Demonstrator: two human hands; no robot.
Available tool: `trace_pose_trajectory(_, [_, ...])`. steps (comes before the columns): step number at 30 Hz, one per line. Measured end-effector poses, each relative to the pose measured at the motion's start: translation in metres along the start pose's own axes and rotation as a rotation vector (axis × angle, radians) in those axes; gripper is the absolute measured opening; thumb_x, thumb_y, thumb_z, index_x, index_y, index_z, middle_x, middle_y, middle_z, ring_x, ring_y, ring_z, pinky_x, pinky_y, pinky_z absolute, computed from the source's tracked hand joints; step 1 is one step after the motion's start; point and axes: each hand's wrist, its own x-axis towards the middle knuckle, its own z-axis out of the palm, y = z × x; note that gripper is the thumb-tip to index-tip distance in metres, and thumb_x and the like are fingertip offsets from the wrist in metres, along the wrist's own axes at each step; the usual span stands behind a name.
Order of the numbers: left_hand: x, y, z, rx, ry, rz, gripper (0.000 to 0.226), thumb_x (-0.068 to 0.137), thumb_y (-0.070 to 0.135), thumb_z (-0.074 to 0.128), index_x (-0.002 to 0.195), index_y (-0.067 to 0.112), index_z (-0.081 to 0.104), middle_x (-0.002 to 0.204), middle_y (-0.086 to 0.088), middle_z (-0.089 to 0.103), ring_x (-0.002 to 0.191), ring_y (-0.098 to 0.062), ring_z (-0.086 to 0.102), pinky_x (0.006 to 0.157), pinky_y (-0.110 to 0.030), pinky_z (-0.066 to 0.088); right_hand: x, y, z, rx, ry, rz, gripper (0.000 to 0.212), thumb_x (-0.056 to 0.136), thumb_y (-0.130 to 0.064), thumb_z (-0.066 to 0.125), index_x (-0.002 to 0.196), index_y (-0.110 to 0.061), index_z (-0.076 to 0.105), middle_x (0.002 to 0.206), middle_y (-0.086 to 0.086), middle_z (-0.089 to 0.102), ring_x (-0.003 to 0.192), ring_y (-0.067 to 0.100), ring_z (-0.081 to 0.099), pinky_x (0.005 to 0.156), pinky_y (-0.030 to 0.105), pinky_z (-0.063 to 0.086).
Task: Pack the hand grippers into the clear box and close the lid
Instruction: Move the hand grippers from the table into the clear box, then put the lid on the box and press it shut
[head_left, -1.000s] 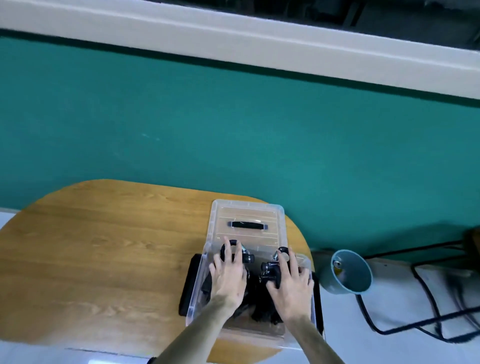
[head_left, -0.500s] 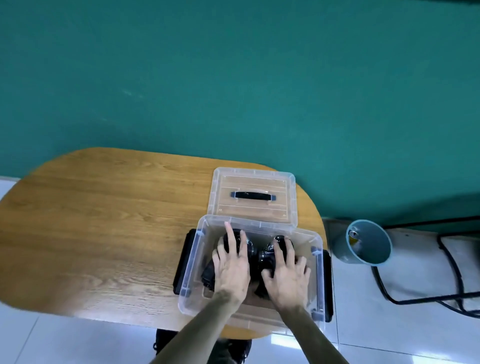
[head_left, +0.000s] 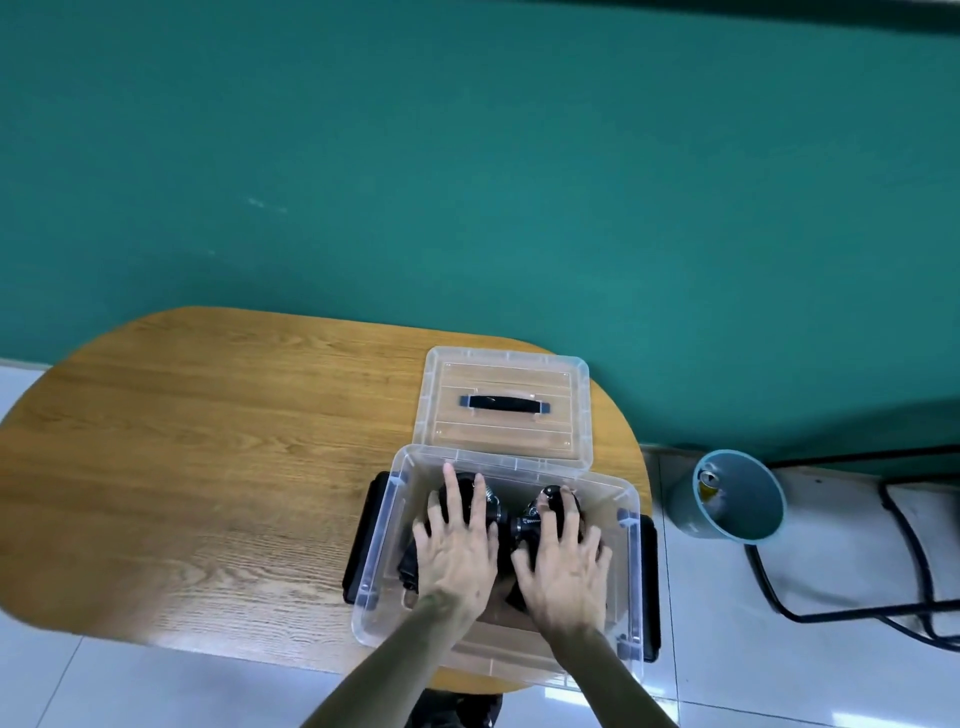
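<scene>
The hand grippers (head_left: 511, 514) are already packed inside the clear box (head_left: 631, 566) and pressed down by the left hand (head_left: 457, 540) and right hand (head_left: 563, 558), each grip spread flat. The lid (head_left: 506, 408) (just behind the box on the desk (head_left: 208, 441)) remains to be fitted.

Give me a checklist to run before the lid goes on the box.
1. Hand grippers inside the clear box: ok, dark pile sits within the walls.
2. Pile below the rim: cannot tell, hands cover it.
3. Left hand out of the box: not ok, it presses flat on the grippers.
4. Right hand out of the box: not ok, also flat on them.
5. Lid within reach: ok, it lies on the table just behind the box, handle up.
6. Side latches free: cannot tell.
</scene>
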Motion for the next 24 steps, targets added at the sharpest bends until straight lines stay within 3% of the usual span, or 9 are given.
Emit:
trace_pose_trajectory(2, [0.0, -0.006, -0.01, 0.056, 0.03, 0.007, 0.062, 0.105, 0.049, 0.012, 0.157, 0.03, -0.018, 0.167, -0.009, -0.01, 0.139, -0.029, 0.031, 0.114, -0.044, 0.028, -0.001, -0.001, -0.003, 0.006, 0.024, -0.007, 0.056, 0.083, -0.046, 0.045, 0.13, -0.016, 0.054, 0.148, 0.015, 0.044, 0.11, 0.039, 0.052, 0.083, 0.052, 0.046])
trace_pose_trajectory(4, [0.003, -0.016, -0.025, 0.136, 0.077, 0.04, 0.06, 0.105, 0.05, 0.008, 0.16, 0.026, -0.001, 0.16, -0.009, 0.023, 0.132, -0.026, 0.037, 0.11, -0.042, 0.031, 0.001, -0.003, -0.008, 0.014, 0.059, -0.031, 0.051, 0.089, -0.044, 0.041, 0.131, -0.017, 0.052, 0.146, 0.015, 0.044, 0.12, 0.04, 0.05, 0.089, 0.054, 0.045])
trace_pose_trajectory(9, [0.024, -0.038, -0.056, 0.179, 0.228, 0.12, 0.06, 0.103, 0.043, 0.004, 0.138, 0.019, 0.046, 0.132, -0.008, 0.051, 0.107, -0.024, 0.049, 0.091, -0.04, 0.041, 0.024, -0.003, -0.033, -0.022, 0.109, -0.039, 0.04, 0.096, -0.037, 0.037, 0.129, -0.016, 0.049, 0.133, 0.016, 0.051, 0.11, 0.039, 0.051, 0.088, 0.056, 0.045])
trace_pose_trajectory(12, [0.038, -0.037, -0.07, 0.155, 0.273, 0.139, 0.056, 0.104, 0.041, 0.008, 0.138, 0.018, 0.047, 0.132, -0.007, 0.051, 0.103, -0.022, 0.049, 0.087, -0.038, 0.043, 0.044, -0.002, -0.048, -0.061, 0.111, -0.036, 0.041, 0.1, -0.037, 0.032, 0.129, -0.015, 0.049, 0.133, 0.017, 0.051, 0.112, 0.039, 0.049, 0.087, 0.055, 0.043])
trace_pose_trajectory(19, [0.094, -0.029, -0.102, 0.139, 0.235, 0.208, 0.051, 0.106, 0.039, 0.012, 0.146, 0.014, 0.033, 0.144, -0.008, 0.042, 0.119, -0.021, 0.046, 0.102, -0.038, 0.04, 0.108, -0.004, -0.068, -0.102, 0.127, -0.031, 0.045, 0.098, -0.036, 0.03, 0.129, -0.011, 0.051, 0.128, 0.017, 0.051, 0.094, 0.034, 0.05, 0.073, 0.047, 0.045])
trace_pose_trajectory(24, [0.142, -0.034, -0.102, 0.088, 0.188, 0.263, 0.051, 0.104, 0.036, 0.017, 0.15, 0.013, 0.024, 0.153, -0.011, 0.032, 0.129, -0.021, 0.043, 0.111, -0.041, 0.038, 0.155, 0.005, -0.067, -0.172, 0.136, -0.1, 0.047, 0.099, -0.037, 0.034, 0.137, -0.012, 0.045, 0.132, 0.015, 0.049, 0.105, 0.035, 0.048, 0.081, 0.048, 0.044])
